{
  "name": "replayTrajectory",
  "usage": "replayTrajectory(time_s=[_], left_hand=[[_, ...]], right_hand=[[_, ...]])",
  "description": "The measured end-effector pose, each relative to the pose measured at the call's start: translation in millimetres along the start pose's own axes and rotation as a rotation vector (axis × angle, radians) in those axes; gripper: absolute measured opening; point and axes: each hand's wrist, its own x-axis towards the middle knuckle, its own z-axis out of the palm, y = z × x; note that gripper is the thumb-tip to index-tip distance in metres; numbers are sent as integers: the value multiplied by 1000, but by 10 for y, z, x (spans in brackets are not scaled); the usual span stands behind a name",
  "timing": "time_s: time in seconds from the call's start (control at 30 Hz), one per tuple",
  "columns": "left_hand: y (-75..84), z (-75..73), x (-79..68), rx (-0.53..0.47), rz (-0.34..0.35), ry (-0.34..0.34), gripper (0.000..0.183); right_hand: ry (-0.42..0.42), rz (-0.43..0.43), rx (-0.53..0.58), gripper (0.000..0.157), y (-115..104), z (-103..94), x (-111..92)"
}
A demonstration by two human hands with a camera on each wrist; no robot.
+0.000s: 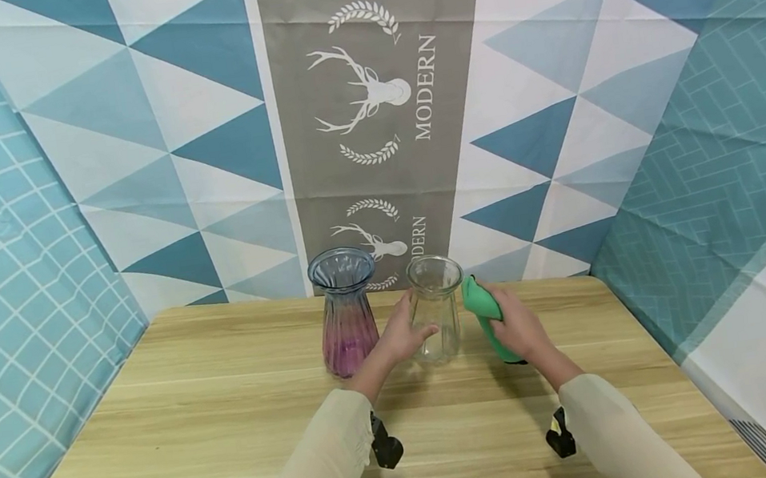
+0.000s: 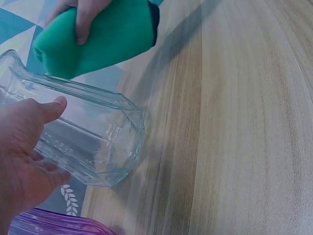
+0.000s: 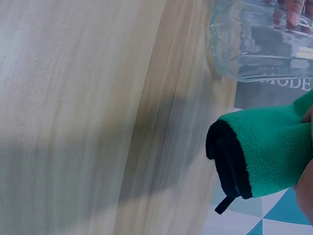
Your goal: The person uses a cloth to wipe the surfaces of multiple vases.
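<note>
A clear glass vase (image 1: 438, 304) with a flared rim stands upright toward the back of the table. My left hand (image 1: 403, 335) grips its side, thumb across the front and fingers behind, as the left wrist view shows with the hand (image 2: 29, 147) around the vase (image 2: 93, 132). To the vase's right, my right hand (image 1: 516, 322) holds a folded green cloth (image 1: 486, 314) with dark edging. In the right wrist view the cloth (image 3: 269, 152) hangs beside the glass, apart from it, its dark loop dangling.
A ribbed vase (image 1: 347, 316), blue at the top and purple below, stands just left of the clear one. The wooden table (image 1: 197, 425) ends at a patterned backdrop (image 1: 214, 172). A black wrist device (image 1: 384, 442) sits under the left sleeve.
</note>
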Motion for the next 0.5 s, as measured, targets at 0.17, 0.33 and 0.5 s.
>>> replayTrajectory(time_s=[0.17,0.33,0.5], left_hand=[[-4,-10,-3,10,7,-2,85],[-30,-4,12,11,12,-5,84],[-57,10,31,-23,16,-5,83]], right_hand=[[68,-14,46,63,-53,1,30],[91,-20,74,62,-94,24,57],[85,-31,78,64,-130,54,67]])
